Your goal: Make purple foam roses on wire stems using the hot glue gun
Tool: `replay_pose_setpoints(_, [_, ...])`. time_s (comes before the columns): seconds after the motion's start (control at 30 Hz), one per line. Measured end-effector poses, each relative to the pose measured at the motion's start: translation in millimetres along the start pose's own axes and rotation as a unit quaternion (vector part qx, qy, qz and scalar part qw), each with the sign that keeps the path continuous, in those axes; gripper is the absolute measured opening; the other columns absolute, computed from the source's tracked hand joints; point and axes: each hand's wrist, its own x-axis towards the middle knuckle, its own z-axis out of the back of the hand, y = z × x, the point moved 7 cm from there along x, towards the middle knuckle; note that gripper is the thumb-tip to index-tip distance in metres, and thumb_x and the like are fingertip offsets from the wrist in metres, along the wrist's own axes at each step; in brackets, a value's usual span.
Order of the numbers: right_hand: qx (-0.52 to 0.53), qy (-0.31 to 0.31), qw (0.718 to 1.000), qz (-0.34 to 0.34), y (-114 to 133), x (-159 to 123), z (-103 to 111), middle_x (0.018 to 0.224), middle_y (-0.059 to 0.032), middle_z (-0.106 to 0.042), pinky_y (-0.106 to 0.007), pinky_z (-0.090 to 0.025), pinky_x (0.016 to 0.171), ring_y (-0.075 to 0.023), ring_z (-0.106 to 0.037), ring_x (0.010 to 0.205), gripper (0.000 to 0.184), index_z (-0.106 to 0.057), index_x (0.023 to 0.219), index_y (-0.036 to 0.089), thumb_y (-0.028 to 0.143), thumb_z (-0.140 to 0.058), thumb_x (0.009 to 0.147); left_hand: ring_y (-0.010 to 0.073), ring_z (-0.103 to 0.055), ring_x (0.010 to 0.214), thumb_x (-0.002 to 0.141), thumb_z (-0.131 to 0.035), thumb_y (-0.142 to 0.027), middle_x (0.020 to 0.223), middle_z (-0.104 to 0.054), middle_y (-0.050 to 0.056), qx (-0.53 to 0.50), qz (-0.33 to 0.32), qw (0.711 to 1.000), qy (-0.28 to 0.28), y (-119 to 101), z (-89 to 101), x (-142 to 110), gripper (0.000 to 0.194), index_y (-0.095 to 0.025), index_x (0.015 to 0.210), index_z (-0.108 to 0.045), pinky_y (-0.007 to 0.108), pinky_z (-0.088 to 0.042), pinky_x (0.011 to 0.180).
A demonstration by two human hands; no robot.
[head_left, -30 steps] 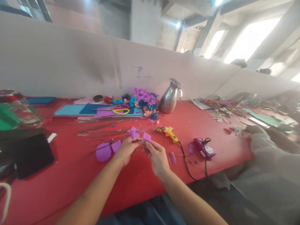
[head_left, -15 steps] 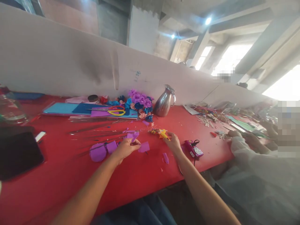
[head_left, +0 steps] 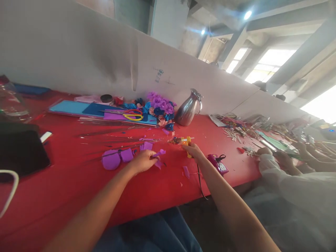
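Observation:
My left hand (head_left: 143,162) is closed in a pinch on a small piece of purple paper (head_left: 161,153), whose tip sticks out to the right of the fingers. Just below these fingers shows another purple paper piece (head_left: 158,163). My right hand (head_left: 194,150) grips a yellow glue gun (head_left: 188,140) by its handle, the nozzle pointing left over a clump of brownish residue (head_left: 174,140). A small orange light glows on the gun, and a dark cord (head_left: 200,180) hangs below the hand. Left of my left hand lie cut purple pieces (head_left: 111,160).
Behind my hands are scissors (head_left: 132,114) on blue sheets (head_left: 70,108), paper flowers (head_left: 161,104) and a metal jug (head_left: 187,109). A magenta box (head_left: 218,163) sits right of my right wrist. A phone-like black slab (head_left: 21,150) lies left. A co-worker's sleeve (head_left: 270,164) is at right.
My left hand has moved slightly right, now over the loose purple square, with the paper piece pointing right. My right hand has lifted and turned the glue gun, so it lies more level.

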Motion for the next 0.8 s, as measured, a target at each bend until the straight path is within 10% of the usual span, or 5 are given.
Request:
replay_pose_setpoints(0.27, [0.166,0.118,0.978,0.054,16,-58,12,0.063,-0.0012,-0.063,-0.022,-0.034,0.046,-0.0106,-0.053,0.052,0.03,-0.061,0.083,0.016,0.044,-0.064,0.071,0.0153,-0.049,0.053,0.054,-0.068,-0.018,0.057,-0.06,-0.001,0.04,0.005,0.998,-0.052,2,1.4,-1,0.016,-0.023,0.069,-0.069,0.025,-0.028,0.053])
replay_pose_setpoints(0.47, [0.048,0.214,0.972,0.088,12,-91,9,0.056,0.001,-0.057,-0.025,-0.037,0.049,-0.0112,-0.05,0.049,0.034,-0.058,0.083,0.018,0.052,-0.056,0.082,0.0155,-0.052,0.055,0.053,-0.069,-0.019,0.057,-0.06,-0.003,0.082,0.022,0.995,-0.05,5,0.8,-1,0.021,-0.022,0.074,-0.068,0.024,-0.029,0.052])
replay_pose_setpoints(0.8, [-0.149,0.195,0.958,0.147,19,-96,-12,0.064,-0.0016,-0.061,-0.026,-0.038,0.055,-0.0157,-0.057,0.058,0.029,-0.051,0.077,0.02,0.047,-0.048,0.087,0.0185,-0.062,0.076,0.068,-0.063,-0.024,0.08,-0.067,0.002,0.238,0.051,0.97,0.02,0,-5.8,-3,0.029,-0.017,0.097,-0.064,0.025,-0.038,0.063])
